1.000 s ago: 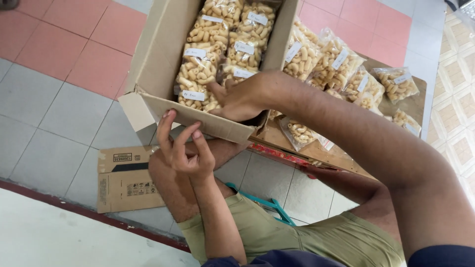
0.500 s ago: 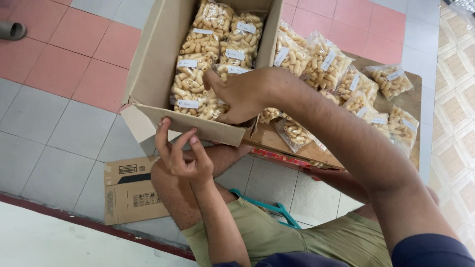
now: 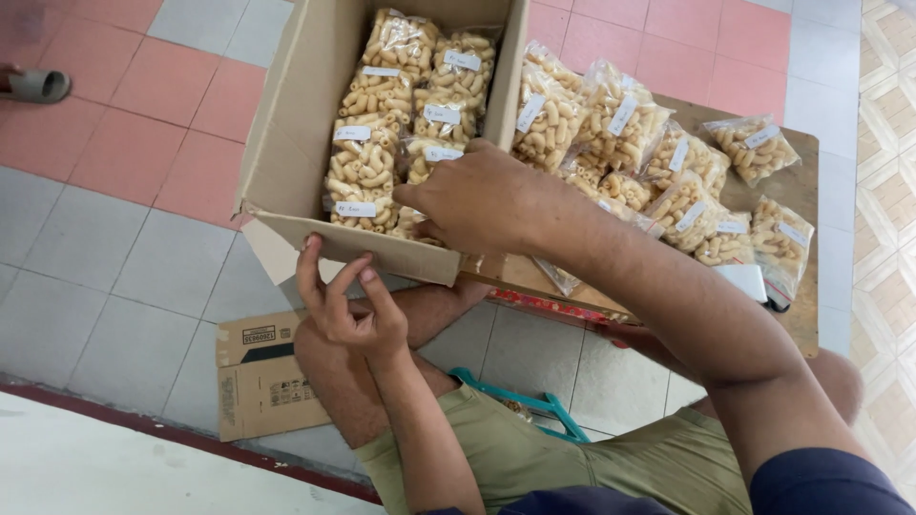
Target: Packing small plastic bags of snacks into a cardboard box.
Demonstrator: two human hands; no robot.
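Sitting on the floor, this person has their right hand (image 3: 477,195) spread flat over the snack bags (image 3: 367,172) packed inside the cardboard box (image 3: 286,124). Left hand (image 3: 343,300) is open, fingertips touching the box's near wall from outside. More bags (image 3: 668,181) are piled on the low wooden desk (image 3: 801,305) just beside it.

A floor (image 3: 114,286) of large grey and salmon-pink square tiles is seen under even daylight. A strip of cream patterned tiles (image 3: 887,191) is laid along the right edge. A low wooden table (image 3: 797,162) is set on the floor. A flattened cardboard piece (image 3: 262,372) is spread on the grey tiles, and a grey sandal (image 3: 38,86) is glimpsed at upper left.
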